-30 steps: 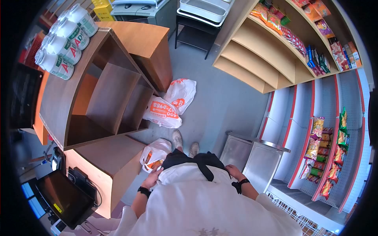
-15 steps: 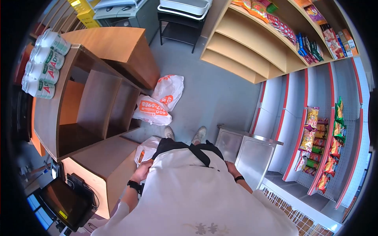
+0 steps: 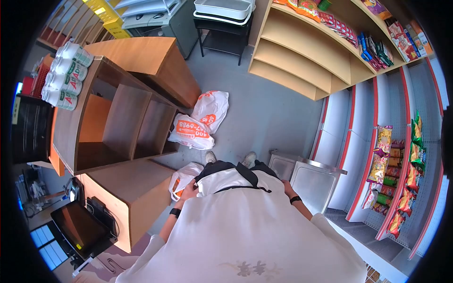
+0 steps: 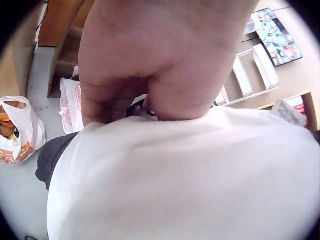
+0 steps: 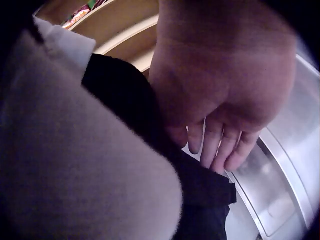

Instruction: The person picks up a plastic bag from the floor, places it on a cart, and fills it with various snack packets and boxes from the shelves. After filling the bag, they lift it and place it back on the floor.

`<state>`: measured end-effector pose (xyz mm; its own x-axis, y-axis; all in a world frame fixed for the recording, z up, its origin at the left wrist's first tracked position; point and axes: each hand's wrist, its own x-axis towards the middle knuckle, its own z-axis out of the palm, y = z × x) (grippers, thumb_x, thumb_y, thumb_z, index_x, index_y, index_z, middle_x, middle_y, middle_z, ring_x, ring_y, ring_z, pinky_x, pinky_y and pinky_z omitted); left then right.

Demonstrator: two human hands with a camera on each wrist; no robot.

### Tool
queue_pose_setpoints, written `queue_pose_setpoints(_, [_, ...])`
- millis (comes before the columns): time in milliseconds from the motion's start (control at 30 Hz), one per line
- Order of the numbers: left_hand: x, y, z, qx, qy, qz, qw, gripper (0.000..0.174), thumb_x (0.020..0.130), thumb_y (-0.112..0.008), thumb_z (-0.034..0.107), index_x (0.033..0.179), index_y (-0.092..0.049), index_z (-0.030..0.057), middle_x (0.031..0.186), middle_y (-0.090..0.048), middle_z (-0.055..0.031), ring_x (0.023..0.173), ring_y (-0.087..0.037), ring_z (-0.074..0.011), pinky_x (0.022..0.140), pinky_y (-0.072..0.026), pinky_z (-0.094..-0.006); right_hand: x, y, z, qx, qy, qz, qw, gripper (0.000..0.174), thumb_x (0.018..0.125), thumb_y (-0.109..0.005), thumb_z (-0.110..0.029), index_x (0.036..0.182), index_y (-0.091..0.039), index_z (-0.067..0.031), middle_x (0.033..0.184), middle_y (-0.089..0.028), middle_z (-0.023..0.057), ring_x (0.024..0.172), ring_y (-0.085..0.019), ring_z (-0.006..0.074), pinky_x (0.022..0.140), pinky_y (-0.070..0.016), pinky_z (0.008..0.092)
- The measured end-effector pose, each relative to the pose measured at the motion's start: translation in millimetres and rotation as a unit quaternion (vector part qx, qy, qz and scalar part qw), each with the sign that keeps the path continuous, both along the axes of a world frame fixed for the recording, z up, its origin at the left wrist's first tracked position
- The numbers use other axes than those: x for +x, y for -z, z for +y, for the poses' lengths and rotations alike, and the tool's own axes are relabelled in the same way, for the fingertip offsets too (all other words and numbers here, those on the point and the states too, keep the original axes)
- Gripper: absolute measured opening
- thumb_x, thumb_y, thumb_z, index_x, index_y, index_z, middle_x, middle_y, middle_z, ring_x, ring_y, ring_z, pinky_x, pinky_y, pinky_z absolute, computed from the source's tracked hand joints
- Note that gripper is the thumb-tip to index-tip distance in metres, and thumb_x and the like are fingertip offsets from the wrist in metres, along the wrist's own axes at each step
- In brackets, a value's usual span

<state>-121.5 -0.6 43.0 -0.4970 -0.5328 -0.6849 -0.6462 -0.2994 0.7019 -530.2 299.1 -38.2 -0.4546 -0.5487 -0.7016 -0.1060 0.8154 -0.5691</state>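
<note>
In the head view my left hand (image 3: 189,192) hangs at my left hip, beside the hem of a white shirt (image 3: 255,221). The left wrist view shows that hand's palm (image 4: 160,55) with loosely curled fingers partly hidden behind the shirt; a small dark shape appears in the gap between thumb and fingers. My right hand (image 3: 289,189) hangs by the other hip. Its relaxed fingers (image 5: 229,145) point down beside the dark trousers (image 5: 200,185) in the right wrist view, holding nothing. A white plastic bag with orange contents (image 3: 186,179) stands on the floor near the left hand.
Two white bags with orange print (image 3: 191,133) lie by a brown shelf unit (image 3: 127,113) topped with white bottles (image 3: 71,78). A metal cabinet (image 3: 314,181) stands close on my right, before racks with snack packets (image 3: 380,165). A wooden shelf (image 3: 302,52) is ahead.
My feet have stepped, now wider apart, and the view has shifted slightly with my body. Both hands stay low by my hips. The bags and shelves have not moved.
</note>
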Motion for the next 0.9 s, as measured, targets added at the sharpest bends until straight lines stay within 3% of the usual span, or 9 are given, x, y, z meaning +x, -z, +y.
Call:
queue_pose_setpoints(200, [2, 1, 15, -0.165, 0.015, -0.039, 0.985, 0.040, 0.083, -0.061, 0.029, 0.113, -0.047, 0.0052, 0.086, -0.065, -0.0203, 0.082, -0.065, -0.0351, 0.073, -0.0492, -0.0429, -1, -9, 3, 0.035, 0.041, -0.030, 0.998, 0.025, 0.081, -0.062, -0.019, 0.094, -0.066, 0.0023, 0.084, -0.069, 0.0127, 0.079, -0.062, 0.0166, 0.074, -0.0489, 0.0333])
queue_pose_setpoints(300, [-6, -6, 16, -0.162, 0.024, -0.121, 0.979, 0.037, 0.082, -0.060, 0.026, 0.109, -0.048, 0.0038, 0.089, -0.064, -0.0233, 0.082, -0.064, -0.0372, 0.073, -0.0490, -0.0440, 3, -11, 8, 0.021, 0.072, -0.057, 0.996, 0.023, 0.081, -0.064, -0.018, 0.092, -0.066, 0.0022, 0.082, -0.067, 0.0108, 0.075, -0.060, 0.0167, 0.070, -0.0486, 0.0309])
queue_pose_setpoints(433, [-5, 4, 25, -0.172, -0.028, -0.083, 0.981, 0.029, 0.079, -0.061, 0.022, 0.098, -0.054, 0.0013, 0.085, -0.062, -0.0231, 0.077, -0.063, -0.0375, 0.068, -0.0488, -0.0431, 3, -4, 16, -0.028, 0.044, -0.040, 0.998, 0.024, 0.082, -0.064, -0.018, 0.094, -0.067, 0.0029, 0.083, -0.068, 0.0107, 0.075, -0.061, 0.0175, 0.071, -0.0490, 0.0313])
queue_pose_setpoints(533, [-15, -1, 26, -0.337, -0.054, -0.117, 0.933, 0.023, 0.070, -0.065, 0.017, 0.079, -0.057, -0.0028, 0.073, -0.057, -0.0178, 0.065, -0.058, -0.0338, 0.061, -0.0477, -0.0378, 4, 0, 22, -0.010, 0.020, -0.018, 1.000, 0.025, 0.083, -0.062, -0.018, 0.095, -0.067, 0.0032, 0.084, -0.068, 0.0104, 0.075, -0.061, 0.0180, 0.070, -0.0490, 0.0318])
queue_pose_setpoints(633, [-15, 13, 25, -0.283, -0.110, -0.051, 0.951, 0.023, 0.070, -0.066, 0.016, 0.083, -0.059, -0.0022, 0.076, -0.059, -0.0169, 0.066, -0.059, -0.0282, 0.062, -0.0482, -0.0350, 6, -12, 19, 0.018, 0.055, -0.025, 0.998, 0.025, 0.085, -0.060, -0.018, 0.096, -0.067, 0.0031, 0.084, -0.068, 0.0105, 0.076, -0.062, 0.0185, 0.070, -0.0489, 0.0322])
queue_pose_setpoints(700, [-11, 10, 22, -0.182, -0.105, -0.053, 0.976, 0.034, 0.071, -0.069, 0.018, 0.097, -0.059, -0.0012, 0.083, -0.063, -0.0167, 0.073, -0.061, -0.0228, 0.067, -0.0489, -0.0339, 10, -19, 18, 0.040, 0.064, -0.033, 0.997, 0.024, 0.085, -0.059, -0.017, 0.096, -0.067, 0.0035, 0.085, -0.068, 0.0111, 0.077, -0.062, 0.0181, 0.069, -0.0489, 0.0318])
queue_pose_setpoints(767, [-9, 9, 21, -0.062, -0.118, 0.115, 0.984, 0.044, 0.075, -0.068, 0.019, 0.112, -0.053, -0.0013, 0.092, -0.065, -0.0175, 0.085, -0.062, -0.0210, 0.073, -0.0491, -0.0350, 16, -23, 19, 0.043, 0.057, -0.037, 0.997, 0.024, 0.085, -0.058, -0.016, 0.097, -0.066, 0.0038, 0.086, -0.068, 0.0113, 0.077, -0.062, 0.0181, 0.070, -0.0489, 0.0319])
queue_pose_setpoints(800, [-2, 14, 20, -0.057, -0.121, 0.109, 0.985, 0.044, 0.075, -0.068, 0.019, 0.112, -0.053, -0.0013, 0.092, -0.065, -0.0175, 0.085, -0.062, -0.0210, 0.073, -0.0491, -0.0350, 17, -25, 18, 0.039, 0.052, -0.036, 0.997, 0.024, 0.085, -0.058, -0.015, 0.097, -0.066, 0.0040, 0.086, -0.068, 0.0115, 0.078, -0.062, 0.0180, 0.070, -0.0489, 0.0320])
queue_pose_setpoints(900, [29, 23, 16, -0.001, 0.028, 0.034, 0.999, 0.048, 0.083, -0.062, 0.023, 0.123, -0.050, 0.0001, 0.105, -0.064, -0.0182, 0.098, -0.061, -0.0259, 0.084, -0.0465, -0.0313, 24, -33, 19, 0.042, 0.017, -0.040, 0.998, 0.023, 0.086, -0.056, -0.014, 0.097, -0.066, 0.0043, 0.086, -0.068, 0.0117, 0.078, -0.062, 0.0179, 0.071, -0.0488, 0.0324])
